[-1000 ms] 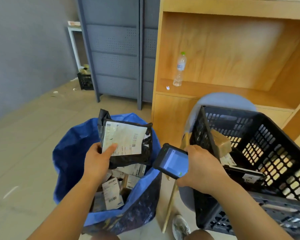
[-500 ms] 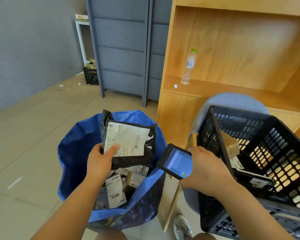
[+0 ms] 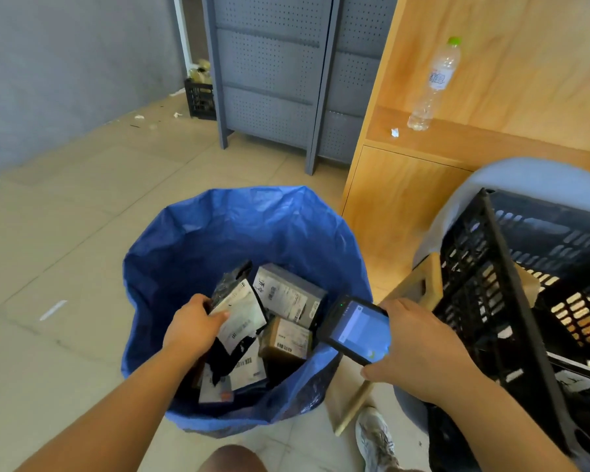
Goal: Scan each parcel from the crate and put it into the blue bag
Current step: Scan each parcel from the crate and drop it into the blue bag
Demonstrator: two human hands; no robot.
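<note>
Pale tiled floor [image 3: 82, 233] runs back to a grey wall [image 3: 65, 63]. A grey perforated cabinet [image 3: 269, 80] stands at the far middle, with a small black basket [image 3: 200, 97] on the floor at its left. On the right is a wooden shelf [image 3: 457, 137]. 1 clear bottle [image 3: 435, 86] with a green cap stands upright on it.

The blue bag [image 3: 239, 233] stands open on the floor in the near middle. The left hand [image 3: 193, 327] reaches inside its mouth and holds the parcel [image 3: 242, 315], a black mailer with a white label. The thumb lies on the label and the fingers are curled behind the mailer. The parcel is tilted over the other parcels in the bag, among them 1 grey box [image 3: 286, 294] and 1 brown box [image 3: 285, 338], both labelled. Whether it touches them I cannot tell.

The right hand [image 3: 419, 356] grips the scanner [image 3: 355, 330], fingers wrapped round its far edge and thumb at its near end. The screen glows blue, and the scanner hangs over the bag's near right rim. Just right of it the black crate [image 3: 511, 301] rests tilted on a pale blue chair [image 3: 525, 175]. 1 grey shoe [image 3: 375, 437] shows on the floor at the near edge.
</note>
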